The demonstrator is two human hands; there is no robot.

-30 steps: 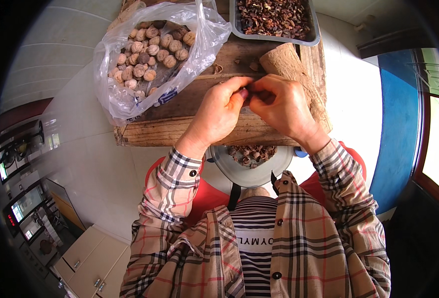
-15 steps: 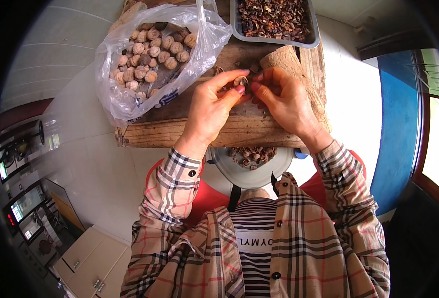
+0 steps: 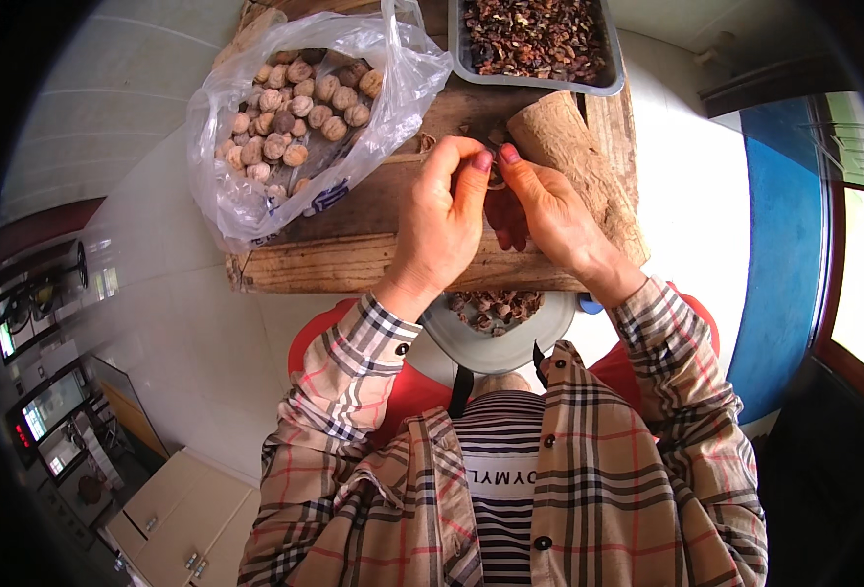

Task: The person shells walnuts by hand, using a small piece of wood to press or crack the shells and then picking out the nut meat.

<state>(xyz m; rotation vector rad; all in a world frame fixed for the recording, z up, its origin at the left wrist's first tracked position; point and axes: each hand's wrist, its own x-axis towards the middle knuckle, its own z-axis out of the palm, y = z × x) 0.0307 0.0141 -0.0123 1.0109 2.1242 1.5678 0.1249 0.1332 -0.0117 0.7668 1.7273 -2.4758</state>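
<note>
While our left hand (image 3: 442, 220) and right hand (image 3: 557, 207) are close together over the bench (image 3: 339, 262), their fingers (image 3: 481, 161) curl inward, though we cannot tell what they grasp. Whole walnuts (image 3: 301, 106) lie in our plastic bag (image 3: 412, 80) at ten o'clock, shell pieces (image 3: 496, 309) in the bowl (image 3: 442, 336) at six.

One head-worn fisheye looks down from near above the left hand (image 3: 437, 223), right hand (image 3: 559, 215) and tabletop (image 3: 354, 262) beneath them.

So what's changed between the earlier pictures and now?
The left hand has shifted rightward; the right hand has swung its fingers down toward the body. The walnut piece can't be made out clearly anymore. The walnut bag and grey tray stayed put.
</note>
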